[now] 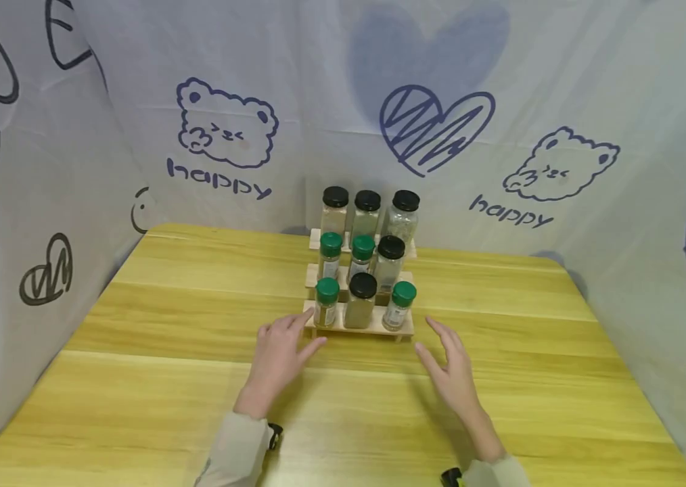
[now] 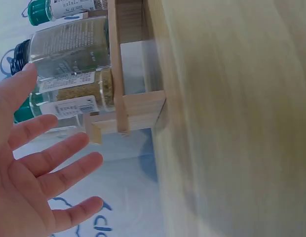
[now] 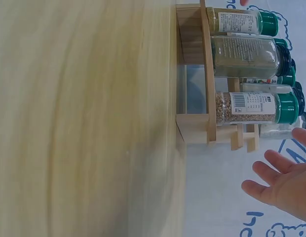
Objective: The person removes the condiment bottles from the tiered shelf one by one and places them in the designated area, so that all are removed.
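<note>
A three-step wooden spice rack [image 1: 356,330] stands toward the back of the table, bearing several glass spice jars with green or black lids. On its front step are a green-lidded jar [image 1: 326,302] at left, a black-lidded jar [image 1: 360,302] in the middle and another green-lidded jar [image 1: 400,306] at right. My left hand [image 1: 277,355], fingers spread, is by the rack's front left corner; whether it touches the wood I cannot tell. Off the front right corner, my right hand [image 1: 454,368] is apart from the rack with relaxed fingers. Both hands hold nothing.
A yellow wood-grain table [image 1: 501,325] carries the rack. Behind it and at both sides hang white cloths [image 1: 294,101] printed with hearts, bears and lettering. The rack's back step stands close to the rear cloth.
</note>
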